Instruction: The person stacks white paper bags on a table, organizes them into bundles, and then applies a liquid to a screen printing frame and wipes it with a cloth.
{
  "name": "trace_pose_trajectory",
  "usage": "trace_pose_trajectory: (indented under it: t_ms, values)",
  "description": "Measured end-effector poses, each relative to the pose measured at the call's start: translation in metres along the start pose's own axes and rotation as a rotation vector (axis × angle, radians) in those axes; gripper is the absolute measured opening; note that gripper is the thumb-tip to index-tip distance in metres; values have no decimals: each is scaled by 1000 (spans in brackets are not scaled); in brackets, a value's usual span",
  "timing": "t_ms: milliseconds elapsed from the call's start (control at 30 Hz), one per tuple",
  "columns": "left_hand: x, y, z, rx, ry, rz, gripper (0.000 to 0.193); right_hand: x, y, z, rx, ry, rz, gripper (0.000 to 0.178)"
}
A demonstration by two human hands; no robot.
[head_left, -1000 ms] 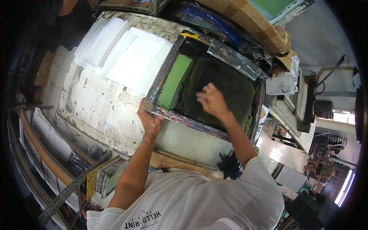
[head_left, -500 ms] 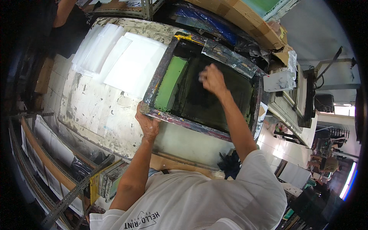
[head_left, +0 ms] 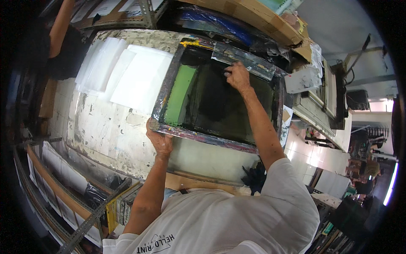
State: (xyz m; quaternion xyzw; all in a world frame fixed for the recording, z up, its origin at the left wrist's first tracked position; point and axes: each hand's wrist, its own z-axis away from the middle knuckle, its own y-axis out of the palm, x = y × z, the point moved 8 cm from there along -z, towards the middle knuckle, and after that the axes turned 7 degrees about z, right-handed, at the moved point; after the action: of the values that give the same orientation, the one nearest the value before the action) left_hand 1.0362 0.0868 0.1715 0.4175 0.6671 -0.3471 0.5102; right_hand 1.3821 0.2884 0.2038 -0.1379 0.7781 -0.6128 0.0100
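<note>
A screen-printing frame (head_left: 203, 137) with paint-stained rails lies tilted on a worn white table (head_left: 114, 122). Inside it the mesh (head_left: 220, 106) is dark and wet-looking, with a green strip (head_left: 179, 95) along the left. My left hand (head_left: 160, 142) is closed around the frame's near left corner. Over the far part of the mesh is my right hand (head_left: 239, 77), its fingers bunched at the surface. Something small and dark shows at its fingertips, too unclear to name. Just beyond it, a stained flat strip (head_left: 243, 61) rests along the far rail.
White sheets (head_left: 141, 76) are spread left of the frame. Cardboard (head_left: 241, 15) and plastic-wrapped items stand behind the table. A metal rack (head_left: 80, 178) is at the lower left, and a dark bundle (head_left: 255, 175) hangs at the near edge. Another person's arm (head_left: 59, 34) shows upper left.
My right hand has moved across the mesh, away from me and rightward, toward the far strip. The left hand keeps its hold on the corner. The whole view has shifted slightly.
</note>
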Motion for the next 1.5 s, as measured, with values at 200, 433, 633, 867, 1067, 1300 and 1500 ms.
trace_pose_trajectory:
  t_ms: [200,433,633,867,1067,1300,1500]
  values:
    - [-11,-6,-2,-80,-37,69,103,70,-42,129,459,-191,-240,24]
    - [-18,0,-4,-72,-44,50,100,-35,-100,200,367,123,-69,23]
    - [-13,4,0,-22,-32,78,101,-107,-65,122,60,107,168,23]
    - [-11,1,4,-8,-1,-6,101,-84,-63,140,230,95,39,23]
    - [10,-1,10,118,5,-1,93,-46,-126,234,125,217,-314,20]
    - [2,0,16,53,135,1,100,-156,-176,318,-248,595,218,23]
    - [-11,-2,19,138,221,-171,92,-112,-188,376,-204,776,131,23]
